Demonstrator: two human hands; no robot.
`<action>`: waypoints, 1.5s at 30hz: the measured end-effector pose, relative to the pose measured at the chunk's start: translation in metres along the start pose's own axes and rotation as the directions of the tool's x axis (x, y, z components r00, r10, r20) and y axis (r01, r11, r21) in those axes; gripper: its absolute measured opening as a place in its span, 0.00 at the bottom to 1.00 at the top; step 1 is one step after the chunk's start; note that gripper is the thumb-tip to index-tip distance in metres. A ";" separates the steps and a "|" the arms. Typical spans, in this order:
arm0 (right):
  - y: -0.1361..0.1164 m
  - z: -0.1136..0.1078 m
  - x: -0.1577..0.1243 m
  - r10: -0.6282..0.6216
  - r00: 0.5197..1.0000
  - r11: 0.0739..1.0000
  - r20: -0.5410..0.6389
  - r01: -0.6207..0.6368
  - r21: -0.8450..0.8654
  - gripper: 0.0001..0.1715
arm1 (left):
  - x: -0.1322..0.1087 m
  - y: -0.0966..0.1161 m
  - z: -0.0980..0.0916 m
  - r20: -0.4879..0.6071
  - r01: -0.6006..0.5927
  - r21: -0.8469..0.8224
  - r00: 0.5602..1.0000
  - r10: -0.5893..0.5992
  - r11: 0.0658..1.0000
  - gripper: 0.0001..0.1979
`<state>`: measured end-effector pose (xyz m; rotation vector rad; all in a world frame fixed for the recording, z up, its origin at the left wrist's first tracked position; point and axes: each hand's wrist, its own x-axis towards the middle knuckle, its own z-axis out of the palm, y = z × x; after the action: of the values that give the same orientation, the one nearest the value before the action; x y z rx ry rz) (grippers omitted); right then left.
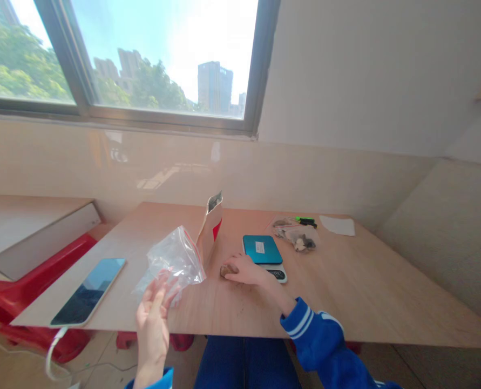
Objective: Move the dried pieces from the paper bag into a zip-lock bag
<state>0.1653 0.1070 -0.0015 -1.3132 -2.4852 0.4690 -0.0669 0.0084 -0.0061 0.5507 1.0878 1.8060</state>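
Note:
My left hand (154,310) holds a clear zip bag (173,256) by its near side, some fingers showing through the plastic. The bag stands partly upright, its red-edged mouth facing right; no contents can be made out. On the tabletop, my right hand (246,268) has its fingers closed around a small brown, dried-looking lump (225,271), whose exact kind I cannot tell. Just beyond that hand lies a kitchen scale (262,248) with a blue top and a white, partly covered display end. An opened brown paper pouch (211,229) stands behind the zip bag.
At the back right, another clear bag (297,236) holds dark and pale pieces, near a green-and-black tool (306,221) and a white sheet (337,226). A phone (88,292) with a white cable lies left on the wooden table (365,292). Red stools (62,265) stand beside it.

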 end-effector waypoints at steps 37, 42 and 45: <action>-0.096 -0.073 0.013 -0.027 0.967 0.744 -0.253 0.188 0.641 0.16 | -0.019 0.012 0.017 0.291 -0.013 0.173 0.956 -0.039 0.985 0.26; -0.097 -0.069 0.022 0.170 0.920 0.545 -0.353 0.211 0.812 0.14 | -0.017 0.022 0.015 0.249 -0.006 0.174 0.968 -0.038 0.985 0.33; -0.087 -0.068 0.015 0.104 0.940 0.540 -0.325 0.221 0.812 0.17 | -0.013 0.032 0.006 0.191 -0.024 0.140 0.982 -0.004 0.990 0.35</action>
<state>0.1201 0.0836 0.0974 -0.7783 -1.5892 1.1401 -0.0720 -0.0056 0.0258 0.7986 1.0870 1.6548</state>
